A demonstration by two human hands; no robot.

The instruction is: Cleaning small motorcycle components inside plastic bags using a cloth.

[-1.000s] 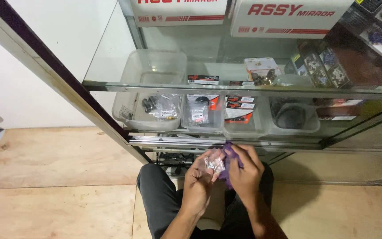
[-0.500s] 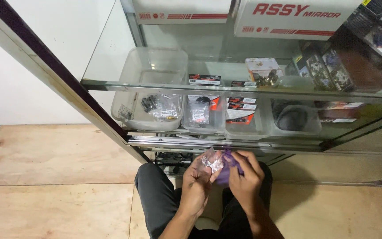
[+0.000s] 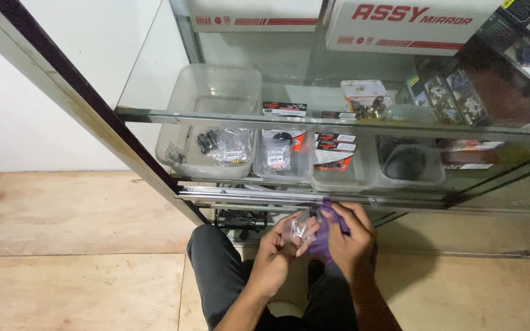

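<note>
Glass cabinet (image 3: pixel 338 122) behind; hands hold clear packet (image 3: pixel 297 230), purple cloth (image 3: pixel 326 236).

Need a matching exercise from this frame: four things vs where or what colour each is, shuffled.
Things:
1. small clear bag
2. cloth
3. round black part
4. white box with red print

Descriptions:
A. purple, in the right hand
B. top of the glass cabinet
C. pinched by the left hand
D. in the rightmost clear tub

Pairs: 1-C, 2-A, 3-D, 4-B
</note>
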